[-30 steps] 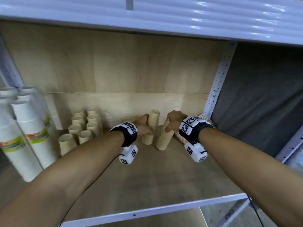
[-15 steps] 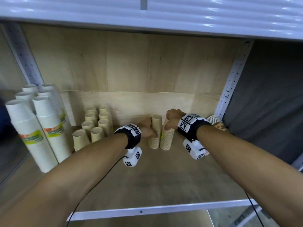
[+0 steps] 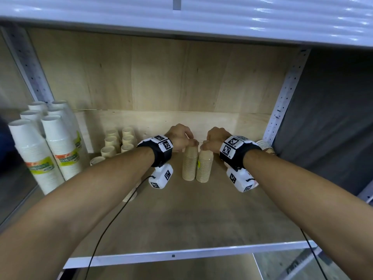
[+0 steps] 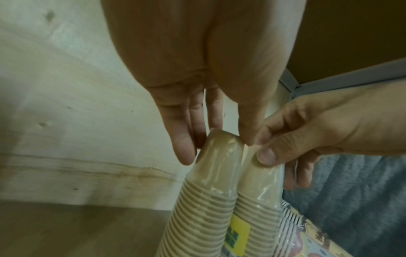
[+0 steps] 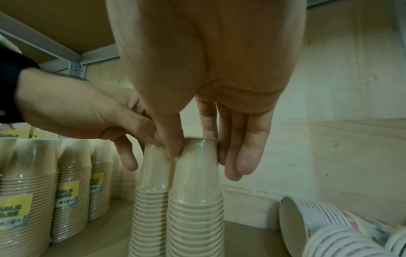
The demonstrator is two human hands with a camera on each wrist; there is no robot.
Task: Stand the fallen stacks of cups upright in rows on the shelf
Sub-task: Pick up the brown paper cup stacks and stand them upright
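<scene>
Two sleeved stacks of beige paper cups stand upright side by side, mouths down, near the middle of the wooden shelf (image 3: pixel 201 219). My left hand (image 3: pixel 190 141) (image 4: pixel 219 144) pinches the top of the left stack (image 3: pixel 189 164) (image 4: pixel 206 200) between thumb and fingers. The right stack (image 3: pixel 204 167) (image 5: pixel 195 200) has its top cup pinched the same way by my right hand (image 3: pixel 203 147) (image 5: pixel 202 156). In the right wrist view the left stack (image 5: pixel 151 191) touches the right one. A striped cup stack (image 3: pixel 264 145) (image 5: pixel 329 226) lies fallen by the right post.
Several beige stacks (image 3: pixel 119 141) (image 5: pixel 28 200) stand in rows at the back left. Tall white cup stacks (image 3: pixel 58 142) stand further left. Rims of another beige stack (image 3: pixel 131 196) show under my left forearm. The back panel (image 3: pixel 161 77) is close behind my hands.
The two beige stacks, tilted a second ago, now stand upright and touching. Both hands have slid up from the stacks' sides to pinch their tops.
</scene>
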